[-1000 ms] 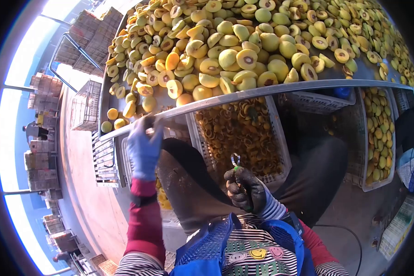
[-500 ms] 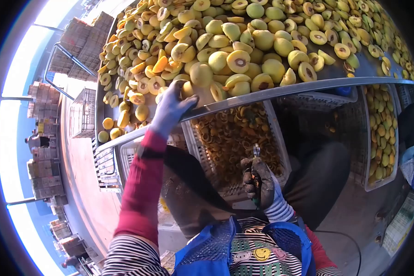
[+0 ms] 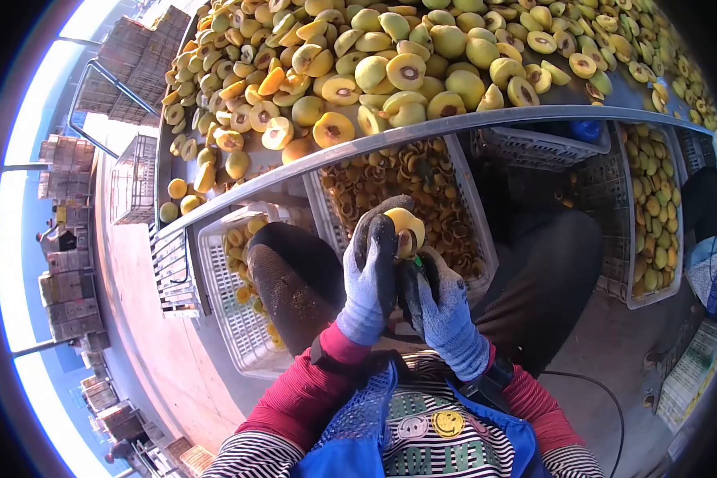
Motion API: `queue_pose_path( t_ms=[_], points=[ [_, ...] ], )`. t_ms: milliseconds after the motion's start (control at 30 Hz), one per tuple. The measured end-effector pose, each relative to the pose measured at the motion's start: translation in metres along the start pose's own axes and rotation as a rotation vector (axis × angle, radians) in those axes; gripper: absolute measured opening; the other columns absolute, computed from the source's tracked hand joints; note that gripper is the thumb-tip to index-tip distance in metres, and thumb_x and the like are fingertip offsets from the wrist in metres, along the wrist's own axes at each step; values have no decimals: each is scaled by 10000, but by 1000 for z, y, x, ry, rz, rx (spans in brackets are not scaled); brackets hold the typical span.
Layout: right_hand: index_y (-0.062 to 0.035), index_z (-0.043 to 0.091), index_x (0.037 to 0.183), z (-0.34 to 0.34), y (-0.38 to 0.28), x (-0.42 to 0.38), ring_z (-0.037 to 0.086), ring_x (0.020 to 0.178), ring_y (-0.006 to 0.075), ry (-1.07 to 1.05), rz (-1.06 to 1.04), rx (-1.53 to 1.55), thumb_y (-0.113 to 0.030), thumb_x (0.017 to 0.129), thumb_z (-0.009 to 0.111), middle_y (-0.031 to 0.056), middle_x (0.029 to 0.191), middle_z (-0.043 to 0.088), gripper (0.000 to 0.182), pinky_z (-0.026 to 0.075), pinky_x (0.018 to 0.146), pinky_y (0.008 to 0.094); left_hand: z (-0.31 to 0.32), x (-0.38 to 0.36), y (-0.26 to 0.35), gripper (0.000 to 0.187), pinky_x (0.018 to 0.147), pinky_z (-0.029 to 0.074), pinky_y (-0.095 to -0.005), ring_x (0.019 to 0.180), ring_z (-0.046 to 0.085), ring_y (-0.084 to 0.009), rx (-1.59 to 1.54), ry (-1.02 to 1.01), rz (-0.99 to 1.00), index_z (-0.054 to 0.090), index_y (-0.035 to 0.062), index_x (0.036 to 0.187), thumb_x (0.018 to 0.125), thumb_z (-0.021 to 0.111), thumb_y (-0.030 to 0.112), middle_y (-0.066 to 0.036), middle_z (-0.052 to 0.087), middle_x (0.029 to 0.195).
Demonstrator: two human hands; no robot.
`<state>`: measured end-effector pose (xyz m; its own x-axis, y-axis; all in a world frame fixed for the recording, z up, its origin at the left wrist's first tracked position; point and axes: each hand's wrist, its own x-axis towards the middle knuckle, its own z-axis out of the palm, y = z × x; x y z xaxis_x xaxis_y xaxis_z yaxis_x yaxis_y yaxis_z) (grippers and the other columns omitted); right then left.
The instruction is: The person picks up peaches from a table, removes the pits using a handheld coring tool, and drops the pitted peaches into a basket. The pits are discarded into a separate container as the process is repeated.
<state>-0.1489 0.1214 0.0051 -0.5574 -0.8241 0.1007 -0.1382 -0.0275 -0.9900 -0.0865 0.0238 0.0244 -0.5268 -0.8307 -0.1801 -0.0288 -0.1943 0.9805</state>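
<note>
My left hand [image 3: 368, 267], in a grey-blue glove with dark fingers, is closed around a yellow peach half [image 3: 408, 227]. Its cut face, with a brownish centre, is turned toward my right hand. My right hand [image 3: 442, 307], gloved the same way, grips a small pitting tool [image 3: 417, 260] just below the fruit. Only a bit of the tool's green handle shows; its metal tip is hidden at the peach. Both hands are close together above my lap. Beneath and beyond them stands a crate [image 3: 479, 209] of brownish pits and scraps.
A metal sorting table [image 3: 255, 162] heaped with peach halves [image 3: 406, 72] spans the far side, its raised rim [image 3: 454, 123] nearest me. A white crate [image 3: 251, 342] of peach pieces stands at left, another full crate [image 3: 631, 301] at right. A black cable [image 3: 605, 390] lies on the floor.
My left hand has left the table and come back to my lap with a peach half. My right hand has moved up slightly with the tool to meet it.
</note>
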Motion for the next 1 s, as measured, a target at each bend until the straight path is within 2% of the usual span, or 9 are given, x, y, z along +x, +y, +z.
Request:
queue_pose_path(
  t_ms=[233,333,400,533,600,767,800,867,1000],
  points=[
    [44,498,1119,4,26,-31,606,714,343,112,-429,-461,-81,886,565,195,843,603,273,488,654,387,-3,-5,2,302,770,455,-245,849,549,-91,116,-133,61,594,-4,1101,973,474,242,-57,617,953],
    [-12,529,1060,4,25,-39,571,578,252,-56,116,155,-211,931,547,106,726,577,237,480,548,338,-10,-4,5,294,732,451,-237,807,532,-70,165,-251,31,594,0,1093,976,468,238,-44,619,911],
    [-69,525,974,-10,10,-29,459,449,137,-585,883,1856,-403,961,471,27,632,495,339,396,415,260,-12,-7,-1,302,713,445,-229,787,518,-65,119,-259,-63,599,8,1072,978,470,265,-35,617,884],
    [-79,517,884,-7,9,-28,354,408,81,-718,903,2199,-523,954,403,-2,596,422,464,278,360,223,-22,-6,-18,333,720,452,-244,797,537,-82,-22,-256,-244,602,13,1048,977,477,314,-36,614,882],
    [-73,527,905,-8,11,-26,360,419,80,-699,825,2183,-520,957,399,-2,593,414,468,282,366,220,-25,-9,-19,358,741,462,-269,824,557,-100,-147,-124,-359,604,11,1044,976,478,339,-42,617,894],
    [-58,555,1095,-7,44,-30,339,461,63,-474,852,1931,-433,973,433,-15,622,403,413,292,403,204,-144,5,1,322,806,461,-293,896,567,-164,721,365,495,598,-3,1076,989,446,267,-100,610,964],
    [-58,555,1095,-8,42,-30,339,461,63,-487,839,1928,-433,973,433,-15,622,403,413,292,403,204,-151,9,30,285,826,463,-320,903,585,-224,690,464,426,604,4,1096,961,492,229,-138,610,987],
    [-67,556,1123,-9,35,-27,372,499,58,-334,973,1559,-373,966,486,-18,677,448,351,311,423,198,-229,25,24,350,894,442,-396,1007,563,-323,1553,511,258,614,51,1138,849,641,247,-175,575,1109],
    [-74,538,1131,0,15,-5,462,589,57,-249,1074,1260,-289,950,544,-14,765,526,281,422,529,179,-125,61,62,356,838,472,-367,899,621,-299,1083,375,306,634,61,1099,817,678,274,-144,622,1046]
  ],
)
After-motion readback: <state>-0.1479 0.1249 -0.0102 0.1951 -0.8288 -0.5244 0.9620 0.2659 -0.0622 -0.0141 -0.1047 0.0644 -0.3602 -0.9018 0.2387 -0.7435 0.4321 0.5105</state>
